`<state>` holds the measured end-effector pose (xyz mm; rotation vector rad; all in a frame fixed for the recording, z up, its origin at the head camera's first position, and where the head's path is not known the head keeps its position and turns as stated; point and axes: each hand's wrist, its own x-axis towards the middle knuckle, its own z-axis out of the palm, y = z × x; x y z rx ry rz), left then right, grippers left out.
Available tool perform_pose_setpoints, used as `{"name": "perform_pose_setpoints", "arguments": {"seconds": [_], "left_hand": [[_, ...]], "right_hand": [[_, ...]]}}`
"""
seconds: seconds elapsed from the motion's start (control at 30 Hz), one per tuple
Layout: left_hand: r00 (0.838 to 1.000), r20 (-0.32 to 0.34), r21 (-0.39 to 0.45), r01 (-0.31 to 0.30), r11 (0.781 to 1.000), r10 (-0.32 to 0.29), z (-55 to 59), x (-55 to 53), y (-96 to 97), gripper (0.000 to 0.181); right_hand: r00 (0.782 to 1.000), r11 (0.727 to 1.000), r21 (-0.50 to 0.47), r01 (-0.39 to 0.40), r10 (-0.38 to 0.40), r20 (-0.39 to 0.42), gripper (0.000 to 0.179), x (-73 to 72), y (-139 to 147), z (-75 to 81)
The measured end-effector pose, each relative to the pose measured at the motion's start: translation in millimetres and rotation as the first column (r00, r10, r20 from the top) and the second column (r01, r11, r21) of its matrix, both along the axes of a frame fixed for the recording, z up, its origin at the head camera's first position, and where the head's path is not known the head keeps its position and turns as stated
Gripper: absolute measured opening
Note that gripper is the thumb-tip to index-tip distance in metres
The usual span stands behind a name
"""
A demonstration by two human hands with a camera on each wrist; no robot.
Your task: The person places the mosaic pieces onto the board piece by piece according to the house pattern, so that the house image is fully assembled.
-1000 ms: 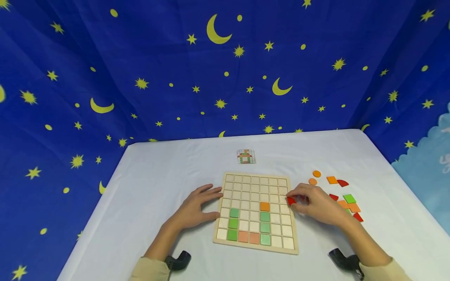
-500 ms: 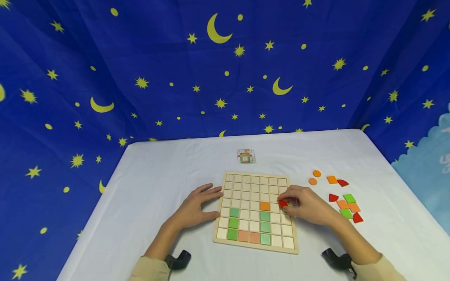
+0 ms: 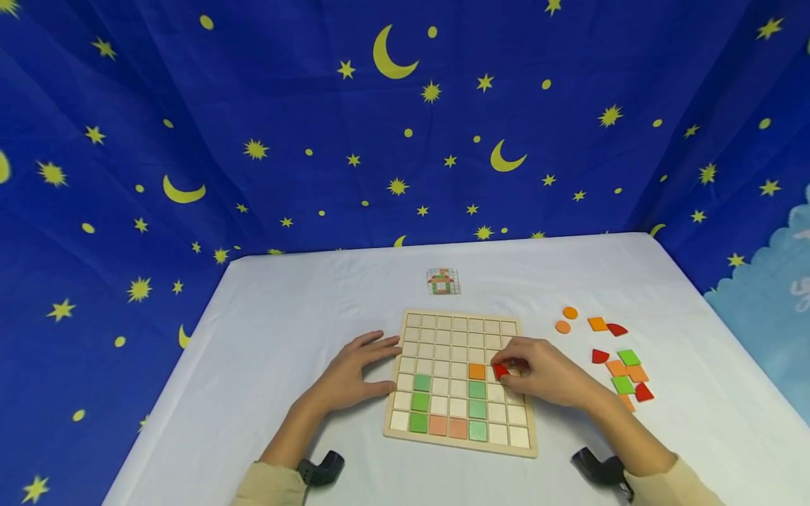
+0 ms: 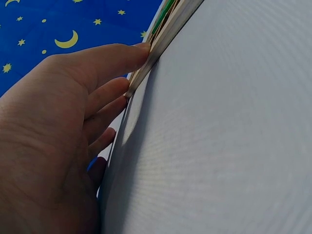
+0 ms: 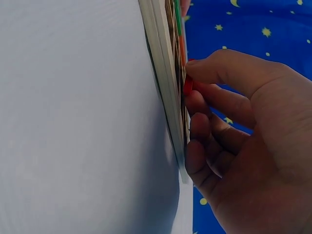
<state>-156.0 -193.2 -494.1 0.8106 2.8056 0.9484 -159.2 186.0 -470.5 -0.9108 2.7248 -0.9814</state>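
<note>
A wooden grid board (image 3: 443, 445) lies on the white table, with green, pink and orange square tiles set in some of its cells. My right hand (image 3: 547, 371) pinches a red quarter-round tile (image 3: 500, 371) between thumb and fingers, over the cell just right of the orange square tile (image 3: 477, 372). In the right wrist view the red tile (image 5: 188, 84) stands right at the board's surface. My left hand (image 3: 354, 372) has its fingers straight and rests against the board's left edge, thumb and fingertips touching the rim, as the left wrist view also shows.
Right of the board lie loose tiles: orange discs (image 3: 570, 313), an orange square (image 3: 598, 324), red quarter-rounds (image 3: 600, 356) and green squares (image 3: 629, 358). A small pattern card (image 3: 444, 281) lies behind the board. A blue star-printed curtain (image 3: 354, 126) surrounds the table.
My right hand has carried the red quarter-round tile leftward from the board's right edge to beside the orange square tile. The left hand has stayed still.
</note>
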Motion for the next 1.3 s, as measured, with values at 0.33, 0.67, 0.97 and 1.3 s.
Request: {"name": "perform_pose_setpoints", "arguments": {"seconds": [0.33,0.67,0.97,1.3], "left_hand": [[1.000,0.005,-0.008,-0.006,1.000,0.006,-0.1,0.3,0.7,0.061],[1.000,0.010,-0.005,-0.011,1.000,0.011,0.1,0.9,0.8,0.061],[1.000,0.014,0.003,-0.013,1.000,0.013,1.3,0.8,1.1,0.061],[1.000,0.014,0.009,-0.012,1.000,0.011,-0.2,0.3,1.0,0.061]], "right_hand": [[1.000,1.000,0.023,0.008,-0.008,0.004,0.024,0.0,-7.5,-0.1],[1.000,0.999,0.042,0.008,-0.008,0.018,0.027,1.6,-9.2,1.4],[0.998,1.000,-0.018,0.017,-0.016,0.057,0.026,3.5,-1.1,8.5],[0.995,0.995,-0.021,0.094,-0.094,-0.016,0.026,1.8,33.5,7.1]]}}
